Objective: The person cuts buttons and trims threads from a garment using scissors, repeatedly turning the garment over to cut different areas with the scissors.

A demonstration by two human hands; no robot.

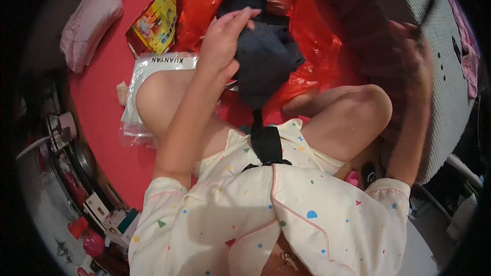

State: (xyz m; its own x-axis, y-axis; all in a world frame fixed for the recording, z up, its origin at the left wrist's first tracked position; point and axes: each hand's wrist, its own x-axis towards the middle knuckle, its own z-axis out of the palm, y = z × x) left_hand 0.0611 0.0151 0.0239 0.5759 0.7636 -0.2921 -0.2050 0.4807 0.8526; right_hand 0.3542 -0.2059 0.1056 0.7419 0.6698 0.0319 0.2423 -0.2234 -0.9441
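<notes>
Lying between the bent knees, towards the far edge of the red fabric mat (102,138): a dark navy, matte cloth piece (266,53), overlapping a crinkled, translucent red plastic bag (317,30). Likely light, soft and limp, prone to folding over; best taken by a doubled edge, near the upper fold, with fingertips flat. Likely to slide easily against the slick bag.

Raised over the cloth, the left hand (225,41), with thumb and forefinger drawn nearly together; cannot tell whether any cloth is caught between. Out by the grey ribbed padded panel (440,97), the right hand (417,53), blurred, fingers curled, apparently around a thin dark object (429,10); cannot tell how tightly closed.

Near the mat's left edge, a plump, fuzzy, pale pink folded textile (92,23). Closer in, a glossy, creased yellow-and-maroon packet (156,20), then a smooth, clear-and-white plastic sleeve (140,84), flat, rectangular, partly under the left knee.
</notes>
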